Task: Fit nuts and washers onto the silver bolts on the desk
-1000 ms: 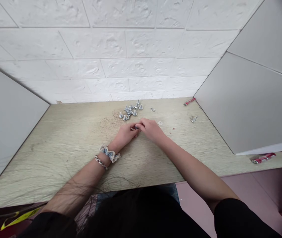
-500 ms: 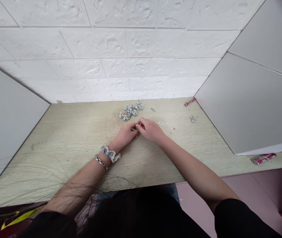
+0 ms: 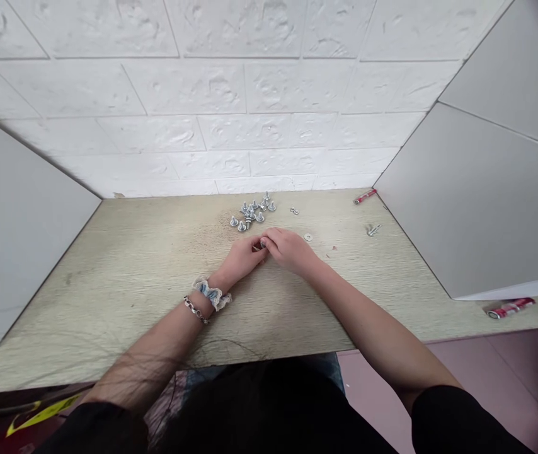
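My left hand [image 3: 243, 257] and my right hand [image 3: 288, 247] meet above the tabletop, fingertips pinched together. Between them shows the grey metal end of a small piece that looks like a bolt [image 3: 263, 243], mostly covered by the fingers. Just beyond the hands stands a cluster of silver bolts with washers [image 3: 252, 215], most of them resting on their heads with the threads up. To the right of my right hand lies a flat washer [image 3: 308, 237]. A pair of small nuts [image 3: 294, 210] sits farther back.
A pale wooden tabletop [image 3: 155, 252] runs up to a white brick-pattern wall [image 3: 222, 132]. Grey panels stand at the left [image 3: 23, 239] and right [image 3: 496, 208]. Along the right side are a red battery [image 3: 365, 197], small metal pins [image 3: 373, 231] and another red battery [image 3: 511, 308].
The fingers have shifted slightly, and the grey metal end between them shows more plainly. The whole view has moved a little; the cluster of bolts looks the same.
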The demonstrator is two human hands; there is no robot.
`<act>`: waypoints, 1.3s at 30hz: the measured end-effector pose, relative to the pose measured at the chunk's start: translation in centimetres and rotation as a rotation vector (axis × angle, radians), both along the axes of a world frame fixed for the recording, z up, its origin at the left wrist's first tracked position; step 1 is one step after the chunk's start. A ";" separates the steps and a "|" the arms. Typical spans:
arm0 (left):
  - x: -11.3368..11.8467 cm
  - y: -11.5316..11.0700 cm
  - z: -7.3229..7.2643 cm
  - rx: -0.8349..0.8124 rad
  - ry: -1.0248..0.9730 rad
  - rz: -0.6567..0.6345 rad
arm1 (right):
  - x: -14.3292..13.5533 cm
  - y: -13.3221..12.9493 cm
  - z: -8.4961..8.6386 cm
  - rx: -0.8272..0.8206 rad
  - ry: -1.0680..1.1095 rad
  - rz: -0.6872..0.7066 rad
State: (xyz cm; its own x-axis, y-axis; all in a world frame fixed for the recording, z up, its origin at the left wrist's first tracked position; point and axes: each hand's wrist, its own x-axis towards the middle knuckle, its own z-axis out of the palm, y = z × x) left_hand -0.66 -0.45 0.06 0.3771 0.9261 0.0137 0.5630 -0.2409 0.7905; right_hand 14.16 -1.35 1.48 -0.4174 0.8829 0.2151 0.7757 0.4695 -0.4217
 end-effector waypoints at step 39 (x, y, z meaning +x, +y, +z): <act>-0.1 0.1 -0.1 -0.081 -0.162 0.035 | 0.3 0.8 -0.8 0.024 0.129 0.065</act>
State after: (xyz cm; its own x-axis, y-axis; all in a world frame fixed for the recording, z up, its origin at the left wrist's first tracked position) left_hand -0.79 -0.37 -0.06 0.3432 0.9393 -0.0040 0.4337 -0.1547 0.8877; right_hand 14.48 -0.52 0.71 -0.4406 0.8490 0.2919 0.6836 0.5280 -0.5039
